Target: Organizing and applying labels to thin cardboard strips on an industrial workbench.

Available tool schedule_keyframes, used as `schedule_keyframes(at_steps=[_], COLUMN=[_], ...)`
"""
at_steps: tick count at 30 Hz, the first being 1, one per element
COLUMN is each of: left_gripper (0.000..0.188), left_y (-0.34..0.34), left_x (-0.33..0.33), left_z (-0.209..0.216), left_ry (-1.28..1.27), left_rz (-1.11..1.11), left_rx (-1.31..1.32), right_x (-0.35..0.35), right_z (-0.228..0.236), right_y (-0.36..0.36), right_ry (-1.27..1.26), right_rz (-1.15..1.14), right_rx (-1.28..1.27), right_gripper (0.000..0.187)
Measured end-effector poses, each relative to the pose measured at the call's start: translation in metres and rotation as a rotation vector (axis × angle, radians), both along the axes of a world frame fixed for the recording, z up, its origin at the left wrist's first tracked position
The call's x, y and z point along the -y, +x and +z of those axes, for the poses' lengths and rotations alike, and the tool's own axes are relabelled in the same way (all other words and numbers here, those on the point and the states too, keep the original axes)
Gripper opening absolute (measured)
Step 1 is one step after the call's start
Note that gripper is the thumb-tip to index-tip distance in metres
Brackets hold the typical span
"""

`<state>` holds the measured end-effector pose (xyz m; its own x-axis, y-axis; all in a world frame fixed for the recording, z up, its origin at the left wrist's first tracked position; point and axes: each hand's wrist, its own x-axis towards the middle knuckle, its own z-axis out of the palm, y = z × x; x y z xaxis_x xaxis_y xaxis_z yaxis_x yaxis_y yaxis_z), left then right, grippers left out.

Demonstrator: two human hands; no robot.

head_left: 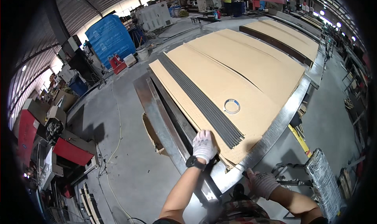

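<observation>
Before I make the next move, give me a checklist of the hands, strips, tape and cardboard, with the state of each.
1. Both hands gloved: ok, left hand and right hand both wear pale gloves.
2. Left hand beside the dark grey strips: ok, it is near their closer end.
3. Strips lying side by side: ok, they form one long band on the cardboard sheet.
4. Tape roll apart from the strips: ok, it lies to their right.
5. Cardboard fully flat: not ok, a dark gap shows along a raised fold.
6. Right hand's grip: cannot tell.
</observation>
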<state>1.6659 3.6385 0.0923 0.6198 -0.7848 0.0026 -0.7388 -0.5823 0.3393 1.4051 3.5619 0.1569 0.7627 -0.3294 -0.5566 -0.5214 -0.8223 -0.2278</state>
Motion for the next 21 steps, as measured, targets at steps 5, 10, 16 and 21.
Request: schedule_keyframes(at_steps=[5,10,16,21], left_gripper=[0.094,0.094,0.094,0.093], left_y=[-0.013,-0.018,-0.005,-0.016], left_x=[0.049,0.052,0.042,0.052], left_z=[-0.062,-0.059,-0.061,-0.055], left_ry=[-0.154,-0.319,-0.226,-0.292], left_rz=[0.152,0.143,0.144,0.122], left_rx=[0.163,0.13,0.062,0.089], right_x=[-0.025,-0.015,-0.018,-0.023], right_z=[0.007,-0.04,-0.029,-0.066], right_y=[0.086,0.104,0.079,0.079], right_ry=[-0.13,-0.025,0.007,-0.049], right_rz=[0.13,0.025,0.096,-0.038], right_rx=[-0.144,-0.211,-0.241,-0.062], right_gripper=[0.033,0.033,0.04,0.038])
